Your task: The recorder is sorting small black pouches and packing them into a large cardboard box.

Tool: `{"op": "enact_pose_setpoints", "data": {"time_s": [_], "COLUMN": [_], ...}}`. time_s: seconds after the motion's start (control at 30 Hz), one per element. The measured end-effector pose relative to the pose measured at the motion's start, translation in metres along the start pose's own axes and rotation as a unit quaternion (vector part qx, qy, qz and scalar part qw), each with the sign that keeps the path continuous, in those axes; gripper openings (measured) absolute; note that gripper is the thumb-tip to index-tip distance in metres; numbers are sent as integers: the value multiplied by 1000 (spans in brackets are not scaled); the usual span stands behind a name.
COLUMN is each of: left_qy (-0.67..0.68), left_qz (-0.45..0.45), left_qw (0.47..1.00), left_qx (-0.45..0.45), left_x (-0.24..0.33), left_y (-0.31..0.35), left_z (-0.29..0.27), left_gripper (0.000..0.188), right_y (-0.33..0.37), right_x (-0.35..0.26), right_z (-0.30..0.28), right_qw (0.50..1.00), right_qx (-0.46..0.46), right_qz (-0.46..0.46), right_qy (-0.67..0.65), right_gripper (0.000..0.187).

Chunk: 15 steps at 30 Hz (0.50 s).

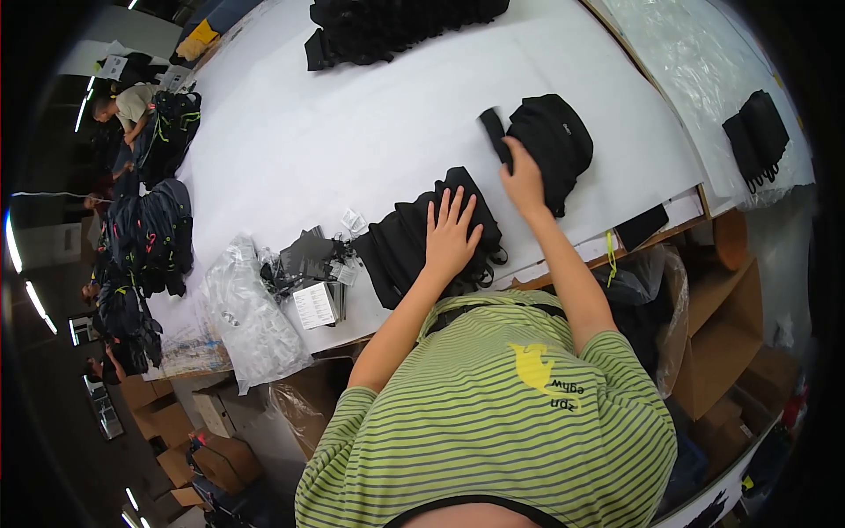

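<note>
My left hand (451,233) lies flat with fingers spread on a row of black fabric bags (396,251) stacked on edge near the table's front. To its right, my right hand (525,180) is closed on a narrow black fabric piece (495,136), slightly blurred by motion. Right beside that hand a black rounded bag (556,145) with a small light mark lies on the white table. Whether the narrow piece is joined to this bag I cannot tell.
Left of the row are black tags (308,255), a stack of white cards (315,305) and clear plastic bags (251,317). More black bags lie at the far edge (396,26) and on plastic at right (757,136). Cardboard boxes (717,326) stand below. Co-workers are at left (134,106).
</note>
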<state>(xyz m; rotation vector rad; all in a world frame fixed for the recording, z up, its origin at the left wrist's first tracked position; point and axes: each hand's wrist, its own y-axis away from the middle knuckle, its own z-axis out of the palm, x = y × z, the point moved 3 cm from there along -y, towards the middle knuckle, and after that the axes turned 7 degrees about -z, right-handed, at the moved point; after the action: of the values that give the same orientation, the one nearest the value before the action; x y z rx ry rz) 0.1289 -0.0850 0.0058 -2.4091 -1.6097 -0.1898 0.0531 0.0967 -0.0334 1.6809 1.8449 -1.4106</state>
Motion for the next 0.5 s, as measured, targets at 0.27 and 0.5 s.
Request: {"op": "enact_pose_setpoints", "data": {"time_s": [0.27, 0.5], "left_qy": [85, 85], "left_qz": [-65, 56], "left_qw": [992, 995], "left_qx": [66, 8], "left_x": [-2, 13], "left_y": [-14, -23], "left_z": [-9, 1], "left_gripper": [60, 46], "right_y": [35, 55], "right_x": [-23, -1], "right_z": [-13, -2], "right_qw": [802, 869], "right_qx": [-231, -356], "right_qz": [365, 320], "right_qy": [-412, -125], "right_gripper": [49, 48]}}
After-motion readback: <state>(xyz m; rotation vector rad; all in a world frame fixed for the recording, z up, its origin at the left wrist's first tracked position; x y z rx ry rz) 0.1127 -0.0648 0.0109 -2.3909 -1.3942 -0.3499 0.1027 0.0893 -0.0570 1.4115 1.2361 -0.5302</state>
